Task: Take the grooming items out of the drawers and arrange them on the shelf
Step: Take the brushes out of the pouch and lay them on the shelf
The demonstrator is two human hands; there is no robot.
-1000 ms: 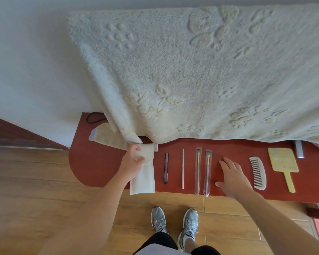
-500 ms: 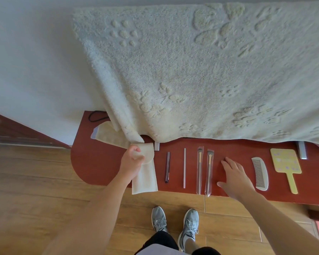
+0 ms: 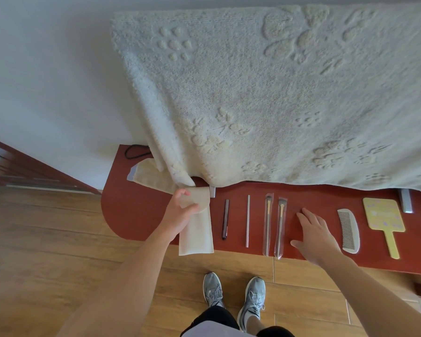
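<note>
On the red-brown shelf (image 3: 131, 215) grooming items lie in a row: a dark pencil (image 3: 225, 219), a thin silver stick (image 3: 248, 221), two brushes in clear sleeves (image 3: 267, 223) (image 3: 280, 227), a white comb (image 3: 348, 230) and a yellow hand mirror (image 3: 384, 221). My left hand (image 3: 180, 214) is shut on a folded cream cloth strip (image 3: 197, 235) that hangs over the shelf's front edge. My right hand (image 3: 314, 235) lies flat and open on the shelf between the brushes and the comb, holding nothing.
A large cream towel (image 3: 277, 98) hangs down over the back of the shelf and hides what is behind it. A black cord (image 3: 134, 152) lies at the shelf's back left corner. Wooden floor (image 3: 46, 251) and my grey shoes (image 3: 233, 295) are below.
My left hand has stayed closed on the cloth strip and my right hand has stayed flat on the shelf. Only the camera view shifted slightly.
</note>
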